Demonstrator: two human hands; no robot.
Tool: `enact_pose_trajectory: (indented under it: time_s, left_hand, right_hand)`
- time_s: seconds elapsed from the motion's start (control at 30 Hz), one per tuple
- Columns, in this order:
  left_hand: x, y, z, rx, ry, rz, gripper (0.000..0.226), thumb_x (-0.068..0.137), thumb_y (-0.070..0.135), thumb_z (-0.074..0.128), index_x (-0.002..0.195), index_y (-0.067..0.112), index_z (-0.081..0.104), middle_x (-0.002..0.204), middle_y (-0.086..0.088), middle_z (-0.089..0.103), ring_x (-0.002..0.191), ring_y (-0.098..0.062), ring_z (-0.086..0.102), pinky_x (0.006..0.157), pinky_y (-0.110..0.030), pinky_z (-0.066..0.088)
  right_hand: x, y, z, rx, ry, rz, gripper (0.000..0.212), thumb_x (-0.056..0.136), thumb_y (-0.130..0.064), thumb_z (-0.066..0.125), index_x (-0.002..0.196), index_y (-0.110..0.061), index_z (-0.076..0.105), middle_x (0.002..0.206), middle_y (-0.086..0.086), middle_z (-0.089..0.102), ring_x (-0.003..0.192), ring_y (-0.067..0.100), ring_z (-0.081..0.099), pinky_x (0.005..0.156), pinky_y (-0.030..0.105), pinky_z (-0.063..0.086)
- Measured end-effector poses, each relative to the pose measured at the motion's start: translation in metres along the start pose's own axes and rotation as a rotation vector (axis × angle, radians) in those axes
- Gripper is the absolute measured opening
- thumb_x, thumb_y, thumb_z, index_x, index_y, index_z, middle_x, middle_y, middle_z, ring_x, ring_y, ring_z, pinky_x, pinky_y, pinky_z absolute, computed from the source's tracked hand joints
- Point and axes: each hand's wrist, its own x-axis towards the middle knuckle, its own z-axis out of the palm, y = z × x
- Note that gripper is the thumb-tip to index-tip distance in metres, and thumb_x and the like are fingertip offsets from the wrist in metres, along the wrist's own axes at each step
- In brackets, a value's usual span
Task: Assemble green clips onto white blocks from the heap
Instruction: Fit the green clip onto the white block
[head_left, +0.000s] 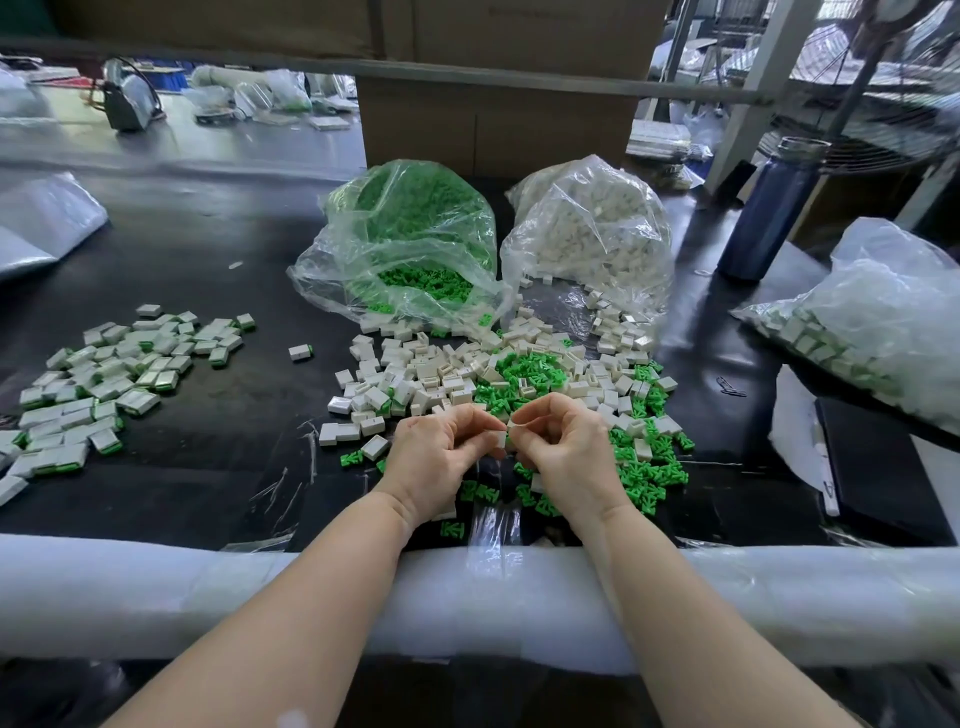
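White plastic block (500, 440), small and rectangular, is pinched between the fingertips of both my hands right now. My left hand (434, 462) has its fingers curled in around it from one side, my right hand (563, 457) curls in from the other, thumb and forefinger meeting at the top of it. Can't tell if there's a green clip already on it, my fingers cover most of it.

Just beyond my fingertips sits the mixed heap of loose white blocks and green plastic clips (498, 374), and it spills round under my right wrist too, mostly green there. Further out past the heap are two clear plastic bags lying open: the bag of green clips (410, 234) off my left fingers' side, and the bag of white blocks (592, 228) off my right.

Well away to the left of my left hand is a spread of finished white blocks with green edges (104, 374), with one stray finished piece (300, 352) between that and the heap. Far right there's another clear bag of finished pieces (857, 322) and a dark blue metal bottle (769, 208) behind it. Both forearms rest on the white foam-wrapped table edge (156, 592).
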Motion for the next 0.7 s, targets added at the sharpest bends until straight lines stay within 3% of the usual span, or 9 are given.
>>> enact_pose_trajectory:
  time_s: [0.23,0.47,0.7]
  left_hand:
    - [-0.0020,-0.0002,0.0015,0.023,0.006,0.067,0.023,0.082,0.013,0.068,0.093,0.032,0.061,0.086,-0.005,0.070,0.082,-0.024,0.066,0.086,-0.045,0.051]
    - [0.0022,-0.0050,0.0011,0.132,0.064,0.101,0.012,0.091,0.027,0.055,0.084,0.034,0.061,0.076,0.011,0.067,0.076,-0.007,0.064,0.078,-0.026,0.051]
    - [0.0033,-0.0089,0.0015,0.118,0.042,0.051,0.015,0.092,0.029,0.053,0.083,0.027,0.065,0.073,0.003,0.070,0.073,-0.015,0.066,0.079,-0.038,0.052]
  right_hand:
    - [0.0007,-0.0001,-0.0003,0.118,-0.004,0.037,0.019,0.084,0.002,0.063,0.076,-0.015,0.062,0.066,0.001,0.064,0.052,-0.003,0.058,0.052,0.011,0.046]
    - [-0.0005,-0.0005,-0.0011,0.184,-0.057,0.039,0.007,0.086,-0.003,0.063,0.088,-0.008,0.068,0.077,0.001,0.069,0.066,0.004,0.067,0.062,0.013,0.052]
    - [-0.0004,0.0027,-0.0006,0.114,0.007,0.089,0.010,0.083,-0.010,0.068,0.074,-0.014,0.065,0.067,0.006,0.068,0.054,0.006,0.059,0.053,0.019,0.052]
